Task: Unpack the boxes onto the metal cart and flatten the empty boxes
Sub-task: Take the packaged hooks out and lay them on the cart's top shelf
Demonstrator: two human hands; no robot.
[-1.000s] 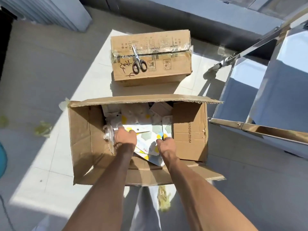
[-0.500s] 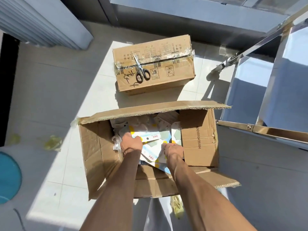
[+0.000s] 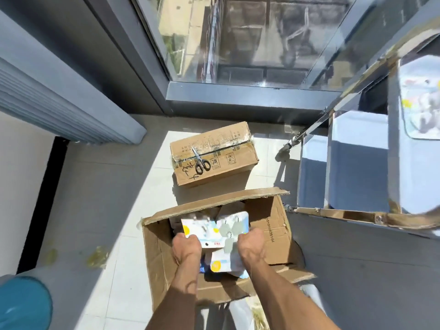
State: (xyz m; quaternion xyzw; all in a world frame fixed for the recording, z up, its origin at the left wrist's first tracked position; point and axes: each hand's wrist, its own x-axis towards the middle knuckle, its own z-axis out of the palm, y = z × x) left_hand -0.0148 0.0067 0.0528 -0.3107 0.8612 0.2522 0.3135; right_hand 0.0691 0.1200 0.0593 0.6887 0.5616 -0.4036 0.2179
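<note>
Blur is smearing the stack of white, blue and yellow printed packets [image 3: 215, 231] held just above the open brown cardboard box [image 3: 277, 236]; the box's remaining contents are lying in shadow. The left hand [image 3: 187, 247] and right hand [image 3: 252, 244] are gripping the stack's near edges with curled fingers. Beyond is sitting a taped cardboard box [image 3: 228, 160] bearing black-handled scissors [image 3: 201, 161]; the shiny metal cart [image 3: 357, 163] is standing right, frame-cropped.

Fingers of both hands curl out of sight behind the motion-blurred packet stack [image 3: 215, 231], so print on it is unreadable; whatever else sits in the open box [image 3: 273, 231] is hidden under the stack and hands. Metal cart [image 3: 357, 163] at 3 o'clock is cut by the right edge, as is the blurred packet [image 3: 420, 98] on it. Teal object [image 3: 25, 303] at 8 o'clock is cropped, can't identify.
</note>
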